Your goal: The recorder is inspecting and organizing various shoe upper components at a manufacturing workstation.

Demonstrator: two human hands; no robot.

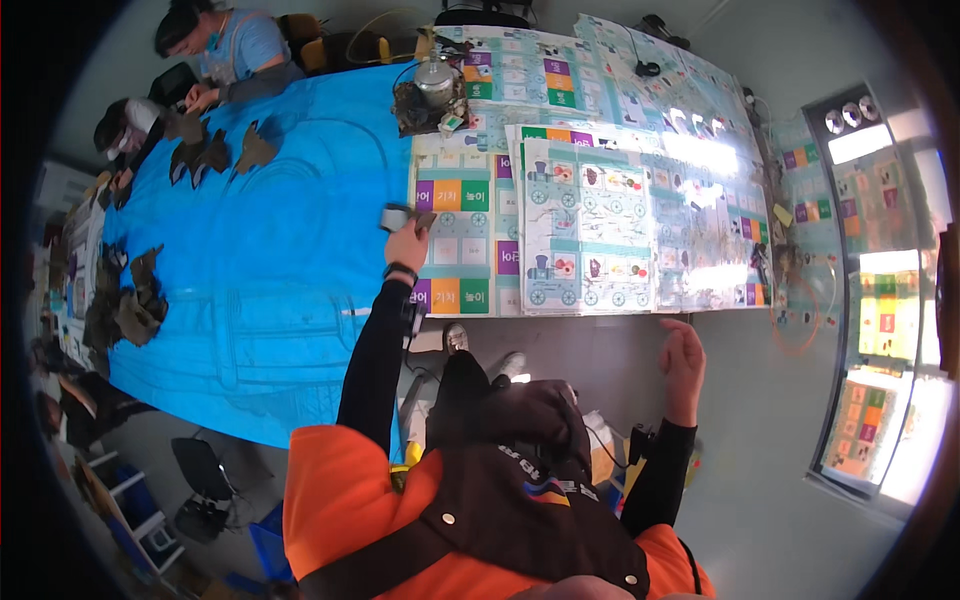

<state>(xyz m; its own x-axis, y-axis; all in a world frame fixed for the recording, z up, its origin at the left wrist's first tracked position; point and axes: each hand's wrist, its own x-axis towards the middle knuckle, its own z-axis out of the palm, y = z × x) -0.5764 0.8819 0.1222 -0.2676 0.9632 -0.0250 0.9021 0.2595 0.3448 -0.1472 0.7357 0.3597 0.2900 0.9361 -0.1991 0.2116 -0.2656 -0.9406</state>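
Note:
My left hand (402, 248) reaches over the table where the blue cover (300, 260) meets the printed sheets. Its fingers are closed on a small dark brown piece (426, 220). Right at the fingers is a small grey-and-white block (396, 217); whether it is held or lying there I cannot tell. My right hand (683, 362) hangs in the air past the table's front edge, fingers curled together with nothing visible in them. A stack of white printed sheets with train pictures (585, 225) lies to the right of my left hand.
A silvery pot-like container (437, 82) stands on a dark, dirty base at the back. Brown cut pieces lie in piles on the blue cover, one (140, 300) at the left. Two people, one in a blue top (245, 50), work at the far left. A chair (203, 470) stands lower left.

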